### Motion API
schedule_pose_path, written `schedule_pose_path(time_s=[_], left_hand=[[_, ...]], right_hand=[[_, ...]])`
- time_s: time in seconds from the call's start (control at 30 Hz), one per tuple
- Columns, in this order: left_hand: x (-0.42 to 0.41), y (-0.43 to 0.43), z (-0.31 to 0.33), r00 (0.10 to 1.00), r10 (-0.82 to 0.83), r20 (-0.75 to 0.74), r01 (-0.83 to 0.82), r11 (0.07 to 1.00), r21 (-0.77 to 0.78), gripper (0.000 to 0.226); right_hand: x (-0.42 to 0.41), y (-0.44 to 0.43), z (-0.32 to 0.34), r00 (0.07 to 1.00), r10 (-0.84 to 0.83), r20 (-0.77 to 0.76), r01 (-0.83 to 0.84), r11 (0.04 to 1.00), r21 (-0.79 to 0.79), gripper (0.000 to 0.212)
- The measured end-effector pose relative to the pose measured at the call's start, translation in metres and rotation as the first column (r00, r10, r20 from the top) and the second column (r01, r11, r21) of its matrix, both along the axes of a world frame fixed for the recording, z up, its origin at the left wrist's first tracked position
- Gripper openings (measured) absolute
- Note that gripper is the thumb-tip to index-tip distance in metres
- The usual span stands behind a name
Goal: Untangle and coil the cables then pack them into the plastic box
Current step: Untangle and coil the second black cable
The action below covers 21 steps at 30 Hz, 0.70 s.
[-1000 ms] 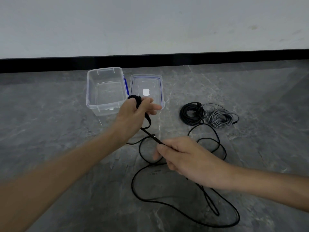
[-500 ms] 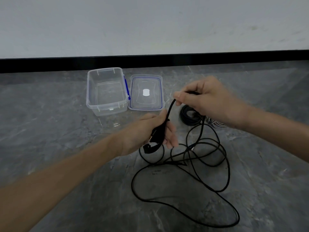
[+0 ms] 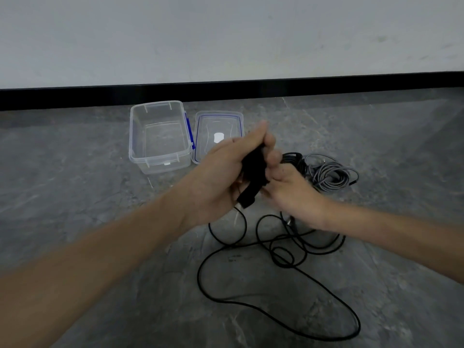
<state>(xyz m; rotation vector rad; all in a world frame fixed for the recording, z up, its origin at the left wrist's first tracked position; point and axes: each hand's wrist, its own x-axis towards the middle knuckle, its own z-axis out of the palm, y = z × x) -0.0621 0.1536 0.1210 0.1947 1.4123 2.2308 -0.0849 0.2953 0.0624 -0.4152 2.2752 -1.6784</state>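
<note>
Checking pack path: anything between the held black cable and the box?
Nothing visible. The plastic box stands open, lid beside it; only bare floor separates it from the black cable gripped by the left hand.

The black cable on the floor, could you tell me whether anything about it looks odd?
Yes: the black cable lies in loose, crossing loops on the floor, uncoiled, while the left hand grips its wound part. Nothing looks damaged.

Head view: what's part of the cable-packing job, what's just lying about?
Job: loose black cable, bunched in left hand, right hand against it; coiled black cable; coiled grey cable; plastic box.
Lying about: box lid, beside the box.
</note>
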Motion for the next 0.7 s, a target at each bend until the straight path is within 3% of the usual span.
schedule_pose_path(time_s=[0.13, 0.27, 0.57, 0.7], left_hand=[[-0.010, -0.002, -0.001, 0.988, 0.154, 0.004, -0.153, 0.986, 0.064, 0.028], [-0.012, -0.007, -0.012, 0.969, 0.246, 0.006, -0.246, 0.969, 0.012, 0.028], [-0.015, -0.009, -0.020, 0.947, 0.312, -0.078, -0.317, 0.946, -0.065, 0.031], [-0.019, -0.015, -0.027, 0.934, 0.344, -0.097, -0.351, 0.933, -0.081, 0.031]], right_hand=[[0.023, -0.007, -0.006, 0.997, 0.069, -0.026, -0.067, 0.995, 0.071, 0.032], [0.037, -0.010, -0.006, 0.995, 0.089, -0.045, -0.082, 0.988, 0.134, 0.026], [0.058, -0.013, 0.003, 0.971, 0.118, 0.207, -0.136, 0.988, 0.073, 0.032], [0.070, -0.011, 0.012, 0.961, 0.179, 0.212, -0.208, 0.970, 0.125, 0.038]])
